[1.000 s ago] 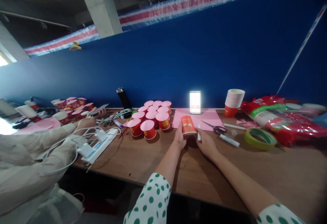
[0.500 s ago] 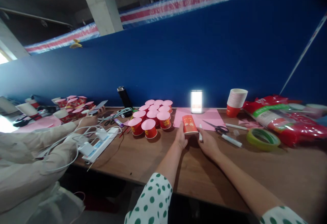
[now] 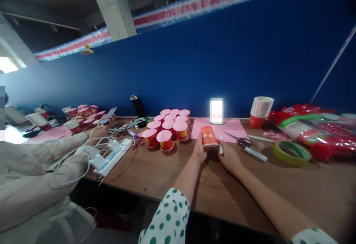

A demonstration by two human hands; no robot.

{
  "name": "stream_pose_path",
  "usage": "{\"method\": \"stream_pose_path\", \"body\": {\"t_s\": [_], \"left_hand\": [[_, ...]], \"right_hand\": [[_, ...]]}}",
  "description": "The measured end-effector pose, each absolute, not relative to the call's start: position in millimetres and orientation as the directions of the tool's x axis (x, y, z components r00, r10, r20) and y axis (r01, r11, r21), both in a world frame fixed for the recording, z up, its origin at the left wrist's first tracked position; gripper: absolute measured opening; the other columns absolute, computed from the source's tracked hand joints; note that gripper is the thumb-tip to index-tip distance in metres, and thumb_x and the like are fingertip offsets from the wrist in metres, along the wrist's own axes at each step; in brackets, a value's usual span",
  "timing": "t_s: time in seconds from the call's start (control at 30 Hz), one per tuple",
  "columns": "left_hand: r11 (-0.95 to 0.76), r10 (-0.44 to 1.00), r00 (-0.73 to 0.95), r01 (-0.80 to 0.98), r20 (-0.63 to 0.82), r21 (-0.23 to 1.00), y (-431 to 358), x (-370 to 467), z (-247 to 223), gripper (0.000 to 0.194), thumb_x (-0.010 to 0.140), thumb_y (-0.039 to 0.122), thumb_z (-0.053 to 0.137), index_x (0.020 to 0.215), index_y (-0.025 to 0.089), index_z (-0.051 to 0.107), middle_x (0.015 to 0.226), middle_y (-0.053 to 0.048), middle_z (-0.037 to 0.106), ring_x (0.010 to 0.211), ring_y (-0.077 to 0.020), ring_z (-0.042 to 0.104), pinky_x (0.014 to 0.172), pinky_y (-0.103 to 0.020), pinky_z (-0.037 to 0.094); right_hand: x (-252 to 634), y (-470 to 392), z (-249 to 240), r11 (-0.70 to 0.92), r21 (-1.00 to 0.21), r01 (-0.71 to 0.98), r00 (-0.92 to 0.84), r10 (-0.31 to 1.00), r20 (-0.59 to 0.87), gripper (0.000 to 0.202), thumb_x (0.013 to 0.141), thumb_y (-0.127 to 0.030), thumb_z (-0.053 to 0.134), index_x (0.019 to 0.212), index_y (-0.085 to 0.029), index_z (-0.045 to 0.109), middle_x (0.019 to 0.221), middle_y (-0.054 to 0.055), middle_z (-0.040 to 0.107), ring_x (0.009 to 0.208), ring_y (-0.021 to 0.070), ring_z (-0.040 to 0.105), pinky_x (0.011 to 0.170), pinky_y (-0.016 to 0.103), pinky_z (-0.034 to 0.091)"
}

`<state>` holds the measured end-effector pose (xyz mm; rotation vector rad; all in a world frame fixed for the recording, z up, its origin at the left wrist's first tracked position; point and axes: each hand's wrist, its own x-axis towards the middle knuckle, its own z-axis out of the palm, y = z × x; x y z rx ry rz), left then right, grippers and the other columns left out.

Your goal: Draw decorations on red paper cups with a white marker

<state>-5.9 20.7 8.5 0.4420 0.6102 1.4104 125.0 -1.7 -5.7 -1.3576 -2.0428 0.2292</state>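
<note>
A red paper cup (image 3: pixel 209 137) with pale printed shapes is held upside down, tilted, above the near edge of a pink paper sheet (image 3: pixel 235 127). My left hand (image 3: pixel 199 151) closes on the cup's left side. In my right hand (image 3: pixel 230 158) is a slim white pen (image 3: pixel 221 145), gripped close to the cup's right side. Scissors (image 3: pixel 241 140) lie partly on the pink sheet. Beyond the cup stands a bright, blurred-out screen (image 3: pixel 216 111). Several red cups topped with pink paper discs (image 3: pixel 164 135) stand to the left.
On the right are stacked paper cups (image 3: pixel 260 112), a white tube (image 3: pixel 256 154), a tape roll (image 3: pixel 291 152) and red plastic packages (image 3: pixel 317 136). A power strip (image 3: pixel 115 157) and black bottle (image 3: pixel 137 105) are to the left. A co-worker's hand (image 3: pixel 107 120) holds a phone-like slab.
The view has shifted slightly, so everything sits a little further right. Both hands keep the same grip on the cup and the pen.
</note>
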Motion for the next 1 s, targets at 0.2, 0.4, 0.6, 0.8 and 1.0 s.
{"method": "stream_pose_path", "body": {"t_s": [0.2,0.4,0.6,0.8,1.0], "left_hand": [[0.12,0.99,0.05,-0.771,-0.129,0.625,22.2,-6.0,5.3,0.041,0.084,0.049,0.049,0.091,0.01,0.062,0.08,-0.009,0.068,0.07,-0.0176,0.065,0.072,-0.031,0.054],[0.124,0.99,0.051,-0.769,-0.132,0.627,20.1,-6.1,9.2,0.04,0.085,0.048,0.047,0.092,0.01,0.062,0.08,-0.008,0.068,0.067,-0.0161,0.064,0.076,-0.032,0.053],[0.13,0.988,0.041,-0.756,-0.152,0.641,16.4,-5.7,15.7,0.04,0.086,0.046,0.047,0.094,0.01,0.062,0.079,-0.009,0.067,0.074,-0.0183,0.065,0.081,-0.034,0.052],[0.122,0.99,0.048,-0.759,-0.131,0.64,17.5,-5.8,13.5,0.039,0.086,0.047,0.046,0.09,0.011,0.062,0.078,-0.009,0.067,0.076,-0.0191,0.066,0.078,-0.033,0.053],[0.124,0.99,0.048,-0.763,-0.136,0.634,19.6,-6.4,11.3,0.039,0.086,0.046,0.046,0.091,0.011,0.062,0.075,-0.007,0.067,0.07,-0.0176,0.065,0.075,-0.032,0.053]], "right_hand": [[124.3,-3.0,-4.1,0.43,-0.494,0.756,-0.232,0.882,0.411,0.045,0.082,-0.018,0.044,0.127,-0.014,0.046,0.119,0.013,0.061,0.105,0.0252,0.06,0.087,0.036,0.047],[123.2,-4.6,-1.8,0.426,-0.496,0.757,-0.219,0.88,0.422,0.045,0.083,-0.018,0.044,0.127,-0.016,0.047,0.116,0.011,0.063,0.103,0.0234,0.061,0.086,0.034,0.048],[123.7,-5.3,-1.1,0.416,-0.513,0.751,-0.221,0.89,0.398,0.043,0.085,-0.02,0.043,0.127,-0.016,0.046,0.119,0.011,0.061,0.105,0.0241,0.06,0.086,0.035,0.047],[123.2,-6.0,1.3,0.418,-0.531,0.737,-0.224,0.892,0.392,0.044,0.083,-0.019,0.044,0.127,-0.018,0.047,0.119,0.01,0.061,0.104,0.0236,0.06,0.086,0.035,0.047],[121.6,-7.7,4.8,0.429,-0.522,0.737,-0.224,0.884,0.411,0.041,0.083,-0.017,0.043,0.124,-0.016,0.049,0.114,0.011,0.063,0.104,0.0225,0.059,0.087,0.034,0.047]]}}
